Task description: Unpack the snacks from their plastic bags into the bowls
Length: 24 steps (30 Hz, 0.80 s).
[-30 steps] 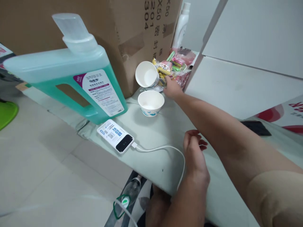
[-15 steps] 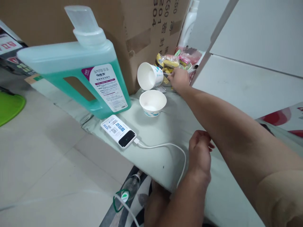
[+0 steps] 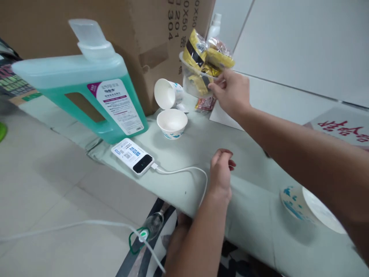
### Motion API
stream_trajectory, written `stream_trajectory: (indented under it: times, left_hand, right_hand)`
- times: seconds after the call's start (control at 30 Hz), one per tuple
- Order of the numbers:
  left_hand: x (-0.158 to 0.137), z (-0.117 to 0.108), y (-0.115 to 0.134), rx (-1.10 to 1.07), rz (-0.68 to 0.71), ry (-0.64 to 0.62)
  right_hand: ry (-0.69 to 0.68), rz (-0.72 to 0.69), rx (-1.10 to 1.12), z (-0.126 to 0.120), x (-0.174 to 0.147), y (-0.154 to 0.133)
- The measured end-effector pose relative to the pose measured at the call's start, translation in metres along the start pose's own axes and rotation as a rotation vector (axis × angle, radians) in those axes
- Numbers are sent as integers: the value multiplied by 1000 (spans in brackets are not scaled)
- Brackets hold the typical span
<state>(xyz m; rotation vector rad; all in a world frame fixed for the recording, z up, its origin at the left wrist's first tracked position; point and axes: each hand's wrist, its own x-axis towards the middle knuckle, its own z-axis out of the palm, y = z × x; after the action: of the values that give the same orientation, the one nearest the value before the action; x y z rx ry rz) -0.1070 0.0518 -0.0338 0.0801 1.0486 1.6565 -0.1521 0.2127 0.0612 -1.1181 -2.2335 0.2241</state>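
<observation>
My right hand [image 3: 232,92] grips the rim of a clear plastic tub [image 3: 191,82], thumb and fingers pinched on its near right side. Yellow and black snack packets [image 3: 196,52] fill the tub and stick up over its edge; it is lifted above the tabletop. Lower down, my left hand [image 3: 221,169] is loosely curled over the table near the white cable, with nothing visible in it. Left of the tub lies a paper cup [image 3: 168,94] tipped on its side, mouth facing me. An upright paper bowl [image 3: 172,124] stands in front of that cup.
A large jug of green liquid [image 3: 115,104] stands at the left before a cardboard box [image 3: 138,23]. A power bank [image 3: 132,156] with a white cable [image 3: 184,169] lies near the table edge. Another paper bowl [image 3: 300,204] lies tilted at right. A red packet [image 3: 205,104] is under the tub.
My right hand has raised the tub of packets off the table at the back. My left hand stays curled. The view has swung right, bringing the tilted bowl into sight.
</observation>
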Motion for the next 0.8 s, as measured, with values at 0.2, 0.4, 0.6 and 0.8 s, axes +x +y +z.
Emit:
stream_trajectory:
  times: [0.2,0.4,0.6,0.8]
  left_hand:
    - [0,6,-10,115,49,-56]
    - [-12,28,-45,485,236,-354]
    - [-31,51,-99,1043,482,-860]
    - [-17,67,-130,1243,641,-775]
  right_hand:
    - [34,12,83,-80,-93,40]
    - [239,34,-84,-175,-201,108]
    - [466,259,-393,-246,-317,180]
    - [544,406,-455,-254,-385,242]
